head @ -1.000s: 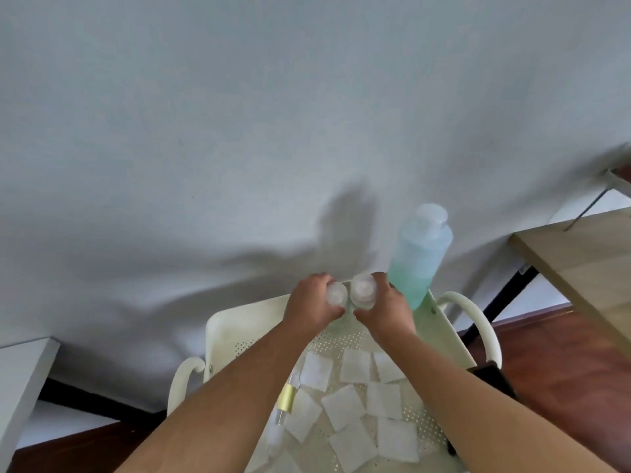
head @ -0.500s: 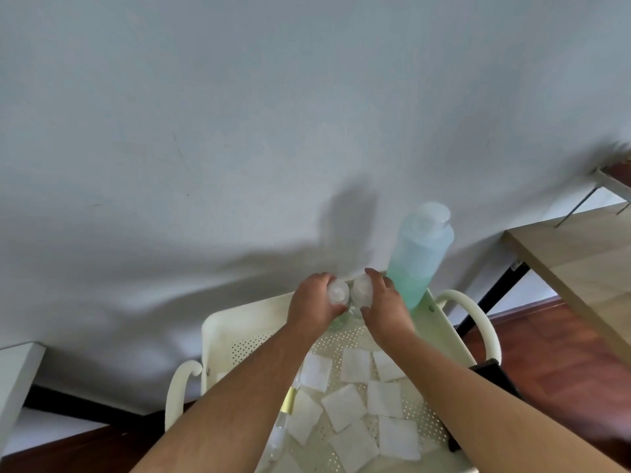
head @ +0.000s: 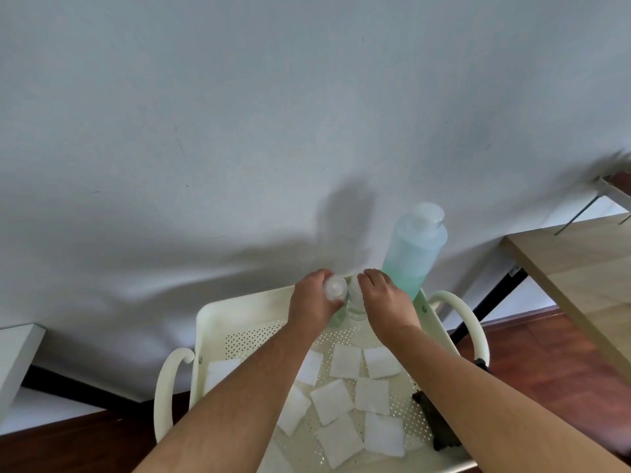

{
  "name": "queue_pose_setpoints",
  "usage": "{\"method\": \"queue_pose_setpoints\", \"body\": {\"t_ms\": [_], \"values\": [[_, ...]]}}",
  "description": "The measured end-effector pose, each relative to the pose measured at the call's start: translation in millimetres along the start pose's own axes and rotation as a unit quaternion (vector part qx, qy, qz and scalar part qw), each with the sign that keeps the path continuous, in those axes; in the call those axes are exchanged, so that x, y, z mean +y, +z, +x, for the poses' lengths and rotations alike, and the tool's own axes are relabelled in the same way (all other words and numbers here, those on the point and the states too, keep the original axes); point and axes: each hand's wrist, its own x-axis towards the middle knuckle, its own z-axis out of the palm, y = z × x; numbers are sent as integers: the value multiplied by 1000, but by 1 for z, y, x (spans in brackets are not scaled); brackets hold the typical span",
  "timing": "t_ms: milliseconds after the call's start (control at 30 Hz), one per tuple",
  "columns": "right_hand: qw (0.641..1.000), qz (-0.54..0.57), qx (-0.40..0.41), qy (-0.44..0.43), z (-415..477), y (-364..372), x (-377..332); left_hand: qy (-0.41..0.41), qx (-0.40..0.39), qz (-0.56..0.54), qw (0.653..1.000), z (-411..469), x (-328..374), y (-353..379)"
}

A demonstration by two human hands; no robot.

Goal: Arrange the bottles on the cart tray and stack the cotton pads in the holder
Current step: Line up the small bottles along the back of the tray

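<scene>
1. Two small clear bottles are being set side by side at the far edge of the cart tray [head: 218, 322]. The left small bottle [head: 335, 289] is wrapped by the curled fingers of the left hand [head: 312, 303]. The right small bottle [head: 355, 297] is touched at its top by the right hand [head: 387, 303], whose fingers are bent loosely; whether it is truly gripped cannot be told.
2. A tall blue-green bottle [head: 415, 250] is already stood upright in the far right corner of the tray, just beside the right hand.
3. The bottle step is judged to be well advanced, with three bottles gathered along the back edge.
4. The cotton pads [head: 345, 361] are scattered flat over the perforated tray floor, some overlapping; none is stacked, so that part is judged not yet begun.
5. No holder can be identified. A dark object [head: 440, 425] at the tray's right edge is partly covered by the right forearm and cannot be made out.
6. The bases of the small bottles are hidden by the hands, the near tray edge is cut off by the frame, and several pads are covered by the forearms.
</scene>
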Motion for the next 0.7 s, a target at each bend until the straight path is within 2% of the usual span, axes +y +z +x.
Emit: {"method": "queue_pose_setpoints", "body": {"t_ms": [467, 700], "values": [[998, 16, 37, -41, 3, -10, 1, -9, 8, -8, 1000, 2, -1, 6], [992, 70, 58, -83, 1, -16, 0, 24, -94, 11, 995, -10, -1, -43]]}}
